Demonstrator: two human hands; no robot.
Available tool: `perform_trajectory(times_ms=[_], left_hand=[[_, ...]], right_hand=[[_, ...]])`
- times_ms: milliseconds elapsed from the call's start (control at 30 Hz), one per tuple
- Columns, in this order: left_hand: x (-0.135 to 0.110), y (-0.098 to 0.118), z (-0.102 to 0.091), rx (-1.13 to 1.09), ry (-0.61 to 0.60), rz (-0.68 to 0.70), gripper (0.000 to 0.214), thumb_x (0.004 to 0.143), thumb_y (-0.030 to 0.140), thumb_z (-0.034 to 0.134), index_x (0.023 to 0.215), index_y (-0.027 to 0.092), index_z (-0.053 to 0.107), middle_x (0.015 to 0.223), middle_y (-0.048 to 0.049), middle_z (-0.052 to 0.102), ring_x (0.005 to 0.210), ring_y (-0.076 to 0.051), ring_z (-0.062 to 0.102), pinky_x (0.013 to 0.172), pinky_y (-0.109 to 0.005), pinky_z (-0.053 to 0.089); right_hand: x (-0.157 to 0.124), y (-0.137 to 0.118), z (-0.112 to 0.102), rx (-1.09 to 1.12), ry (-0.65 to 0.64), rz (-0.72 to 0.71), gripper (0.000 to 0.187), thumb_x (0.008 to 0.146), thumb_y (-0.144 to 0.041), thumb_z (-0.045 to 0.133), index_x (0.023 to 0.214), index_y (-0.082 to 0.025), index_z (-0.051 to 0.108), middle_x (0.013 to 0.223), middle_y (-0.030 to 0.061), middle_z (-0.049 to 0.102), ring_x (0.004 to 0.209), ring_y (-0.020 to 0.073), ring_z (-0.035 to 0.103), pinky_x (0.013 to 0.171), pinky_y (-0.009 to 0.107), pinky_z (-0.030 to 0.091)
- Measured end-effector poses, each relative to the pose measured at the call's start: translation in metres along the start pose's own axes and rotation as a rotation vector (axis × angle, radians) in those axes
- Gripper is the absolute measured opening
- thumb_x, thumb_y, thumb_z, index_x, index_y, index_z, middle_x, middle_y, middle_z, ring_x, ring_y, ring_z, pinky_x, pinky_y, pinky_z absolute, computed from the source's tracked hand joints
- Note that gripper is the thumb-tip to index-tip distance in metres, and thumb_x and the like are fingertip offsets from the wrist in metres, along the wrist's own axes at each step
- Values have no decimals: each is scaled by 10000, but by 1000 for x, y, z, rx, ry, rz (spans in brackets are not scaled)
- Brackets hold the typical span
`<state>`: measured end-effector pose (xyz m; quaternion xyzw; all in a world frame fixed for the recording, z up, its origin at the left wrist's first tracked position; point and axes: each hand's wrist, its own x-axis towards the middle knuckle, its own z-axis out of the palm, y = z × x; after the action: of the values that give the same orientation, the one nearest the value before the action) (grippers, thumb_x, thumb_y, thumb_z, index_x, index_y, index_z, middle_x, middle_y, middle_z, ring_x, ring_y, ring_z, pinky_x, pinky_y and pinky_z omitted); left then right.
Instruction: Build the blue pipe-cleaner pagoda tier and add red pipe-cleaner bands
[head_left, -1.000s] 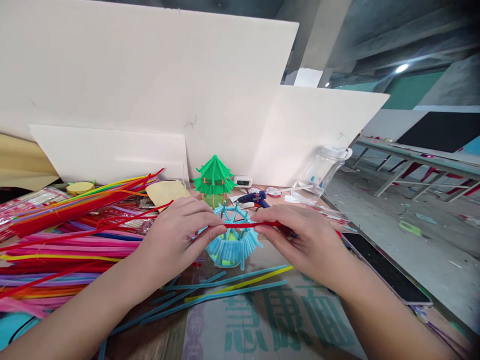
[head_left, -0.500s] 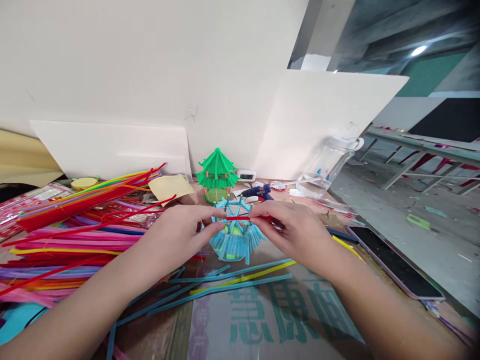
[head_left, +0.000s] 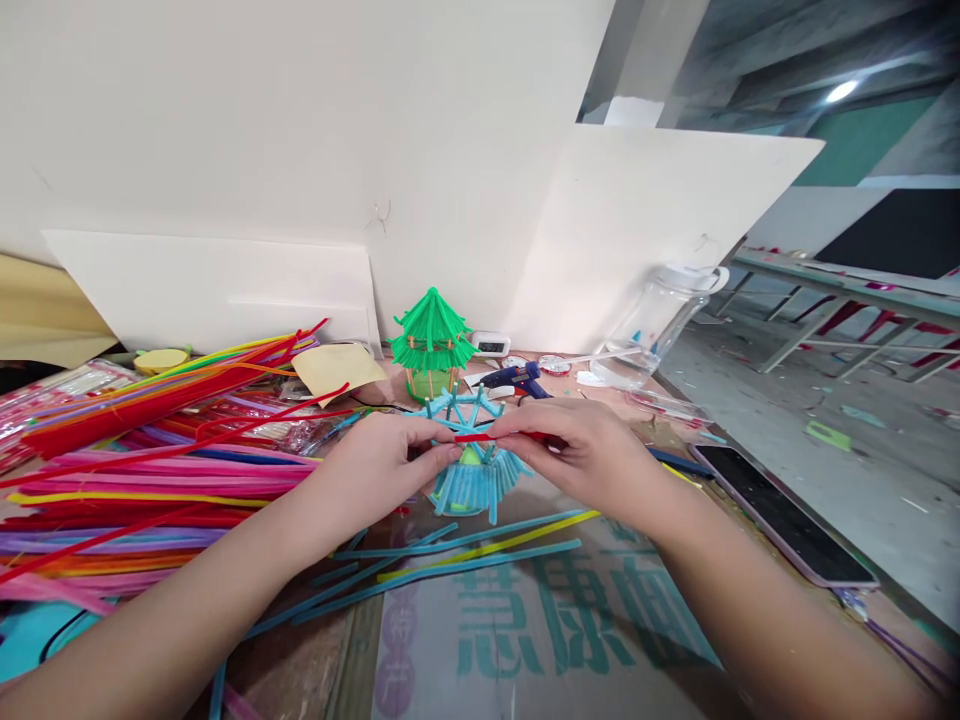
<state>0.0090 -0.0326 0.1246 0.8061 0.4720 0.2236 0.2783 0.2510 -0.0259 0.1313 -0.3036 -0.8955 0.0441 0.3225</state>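
Between both hands a short red pipe cleaner [head_left: 474, 438] is stretched level. My left hand [head_left: 397, 452] pinches its left end between thumb and fingers. The right end is pinched by my right hand [head_left: 574, 448], with a little red showing among the fingers. Just behind and below the hands stands a light blue pipe-cleaner structure [head_left: 476, 487], with a fringed skirt and a ring with spokes on top; the hands partly cover it. Behind it rises a green pagoda-shaped model [head_left: 433, 335] with a two-tier roof.
Bundles of coloured pipe cleaners [head_left: 150, 475] fill the left side. Loose blue strips [head_left: 442, 573] and a yellow one [head_left: 495, 545] lie in front on printed cardboard [head_left: 540, 620]. A glue gun [head_left: 514, 377], a clear bottle [head_left: 656, 320] and a phone [head_left: 780, 515] sit behind and right.
My left hand has closed its fingers onto the left end of the red pipe cleaner, where a small gap showed before. The camera view has shifted slightly.
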Motion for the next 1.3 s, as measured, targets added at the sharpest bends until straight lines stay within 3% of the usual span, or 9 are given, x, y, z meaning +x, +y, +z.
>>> perform_trajectory(times_ms=[233, 567, 800, 900, 1300], left_hand=[[1, 1, 0, 29, 15, 29, 362, 969, 447, 498, 914, 223, 778, 717, 15, 688, 655, -157, 583, 598, -234, 385], [-1, 2, 1, 51, 25, 32, 350, 967, 424, 503, 866, 219, 768, 697, 13, 692, 632, -155, 590, 566, -238, 371], [-6, 4, -6, 27, 23, -15, 379, 957, 450, 519, 1165, 245, 761, 681, 34, 664, 582, -140, 531, 527, -236, 341], [-7, 4, -7, 34, 30, -23, 395, 957, 462, 522, 1199, 245, 748, 691, 34, 660, 574, -136, 506, 517, -240, 321], [-2, -1, 0, 5, 36, 27, 284, 960, 404, 535, 973, 237, 765, 693, 48, 641, 612, -126, 519, 560, -234, 328]], right_hand=[[-2, 4, 0, -19, -37, 29, 185, 958, -149, 600, 1031, -227, 751, 925, 3, 805, 714, 120, 700, 605, 223, 453], [-1, -4, -1, -96, -60, -13, 201, 982, -165, 576, 1070, -248, 737, 921, -4, 807, 726, 139, 697, 662, 260, 457], [-1, 2, -1, -43, -83, -6, 183, 974, -155, 591, 1050, -241, 733, 932, -11, 799, 719, 122, 688, 653, 240, 452], [-2, 0, -1, -46, -45, -15, 172, 974, -161, 594, 1050, -234, 731, 894, -3, 797, 720, 129, 691, 654, 241, 447], [-1, 2, 2, -11, -25, -43, 168, 964, -141, 604, 1057, -219, 721, 898, -14, 786, 660, 104, 636, 624, 228, 418]])
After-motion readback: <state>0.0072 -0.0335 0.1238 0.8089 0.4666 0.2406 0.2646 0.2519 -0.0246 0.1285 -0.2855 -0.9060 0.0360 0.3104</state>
